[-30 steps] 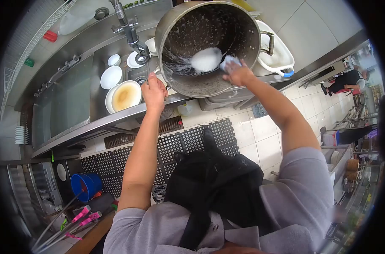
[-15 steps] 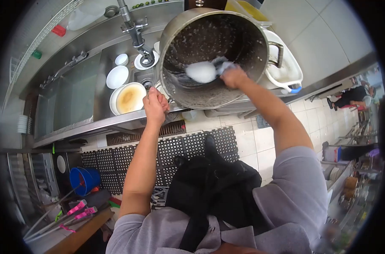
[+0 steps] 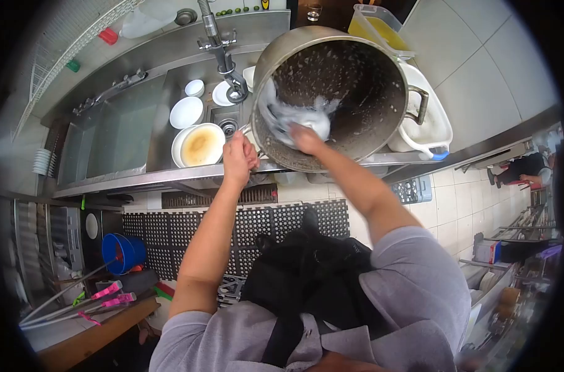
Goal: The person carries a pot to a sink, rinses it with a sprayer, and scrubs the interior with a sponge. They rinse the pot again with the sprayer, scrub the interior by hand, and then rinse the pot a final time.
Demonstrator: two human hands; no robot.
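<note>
A single head-worn, wide-angle view looks forward and steeply down, dark in its rounded corners. Nearest the lens, at six o'clock, are the wearer's grey cloth shirt [image 3: 418, 288] and black cloth garment [image 3: 300, 282]. The large, round, dull-metal pot [image 3: 356, 80] is seen close, towards one o'clock; the long stainless-steel sink [image 3: 139, 177] runs towards ten, the white-tiled floor [image 3: 445, 201] recedes towards three.

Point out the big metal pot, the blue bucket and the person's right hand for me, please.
Big metal pot [image 3: 358, 87]: head view, on its bare inner surface.
Blue bucket [image 3: 133, 256]: head view, on its blue side.
Right hand [image 3: 307, 140]: head view, on the middle of the hand.
</note>
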